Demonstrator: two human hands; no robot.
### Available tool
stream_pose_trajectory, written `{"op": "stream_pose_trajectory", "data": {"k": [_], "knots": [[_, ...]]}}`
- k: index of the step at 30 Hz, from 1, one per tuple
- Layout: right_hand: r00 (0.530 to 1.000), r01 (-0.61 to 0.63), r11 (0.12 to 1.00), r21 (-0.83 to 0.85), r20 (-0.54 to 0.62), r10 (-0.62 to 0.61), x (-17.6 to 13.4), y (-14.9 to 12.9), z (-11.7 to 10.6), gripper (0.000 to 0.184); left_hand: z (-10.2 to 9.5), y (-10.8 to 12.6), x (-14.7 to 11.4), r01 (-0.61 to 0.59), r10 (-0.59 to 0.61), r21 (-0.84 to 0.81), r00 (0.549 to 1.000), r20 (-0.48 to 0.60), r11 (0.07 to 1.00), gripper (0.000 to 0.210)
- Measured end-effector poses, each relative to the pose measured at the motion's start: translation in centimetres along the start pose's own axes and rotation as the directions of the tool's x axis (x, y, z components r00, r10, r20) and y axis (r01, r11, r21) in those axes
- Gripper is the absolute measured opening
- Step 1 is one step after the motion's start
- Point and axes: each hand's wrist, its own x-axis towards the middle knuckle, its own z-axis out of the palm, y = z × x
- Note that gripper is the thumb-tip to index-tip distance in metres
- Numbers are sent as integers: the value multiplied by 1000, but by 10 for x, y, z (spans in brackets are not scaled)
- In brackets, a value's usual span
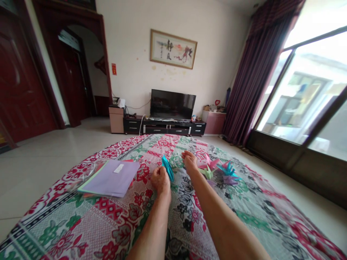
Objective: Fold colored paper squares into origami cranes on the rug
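Note:
Upright between the fingers of my left hand (160, 179) is a blue folded paper (168, 169), pinched at its left edge. My right hand (190, 160) is raised to the right of it, apart from the paper, with its fingers stretched out and nothing visible in them. Just beyond my right wrist lie several folded paper figures: a pink one (212, 162), a green one (208, 173), a blue one (229, 169) and a purple one (231, 180). To the left rests a stack of coloured paper sheets (111, 178), purple on top, with a small white label (118, 168).
A patterned floral cloth (119, 227) covers the rounded surface under my hands. Clear plastic wrapping (86, 175) lies beside the sheets. Farther off, a television (172, 104) stands on a low black cabinet (165, 128). Purple curtains (252, 79) hang by the window at right.

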Motion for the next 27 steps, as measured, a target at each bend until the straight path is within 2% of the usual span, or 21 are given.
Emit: {"op": "stream_pose_trajectory", "data": {"k": [5, 7, 10, 13, 15, 17, 19, 22, 24, 25, 26, 27], "knots": [[993, -67, 991, 112, -90, 78, 5, -13, -9, 32, 4, -3, 1, -5, 6, 19, 1000, -10, 1000, 25], [989, -41, 992, 120, -138, 57, 11, -22, -23, 34, 4, -4, 1, -10, 10, 18, 1000, -2, 1000, 25], [978, 18, 996, 87, -207, 0, 20, -35, -59, 37, 3, -3, -1, -43, 43, 63, 999, 9, 997, 23], [973, 45, 998, 44, -229, -34, 18, -44, -101, 34, 4, 0, -9, -181, 177, 115, 983, 43, 977, 22], [971, 52, 998, 18, -236, -47, 6, -46, -123, 31, 6, 2, -17, -311, 299, 122, 948, 108, 943, 22], [968, 59, 998, -5, -243, -58, -12, -45, -138, 28, 8, 2, -24, -411, 389, 112, 904, 177, 905, 22], [982, 78, 996, -36, -169, -83, -31, -43, -145, 27, 9, 2, -29, -449, 420, 127, 884, 206, 884, 22], [999, 24, 994, 111, 19, -26, -52, -40, -151, 27, 10, -1, -31, -473, 442, 131, 872, 210, 871, 21], [992, -82, 975, 205, 114, 60, -58, -39, -161, 29, 9, -1, -31, -482, 451, 134, 868, 210, 866, 21], [989, -112, 958, 264, 122, 82, -59, -38, -170, 29, 8, -1, -31, -480, 449, 136, 869, 209, 867, 21], [997, -76, 929, 362, 54, 60, -58, -36, -180, 28, 8, -1, -31, -475, 444, 139, 872, 208, 869, 20], [997, 24, 881, 473, -82, 16, -57, -33, -192, 27, 7, -1, -31, -469, 438, 141, 875, 205, 872, 20]]}}
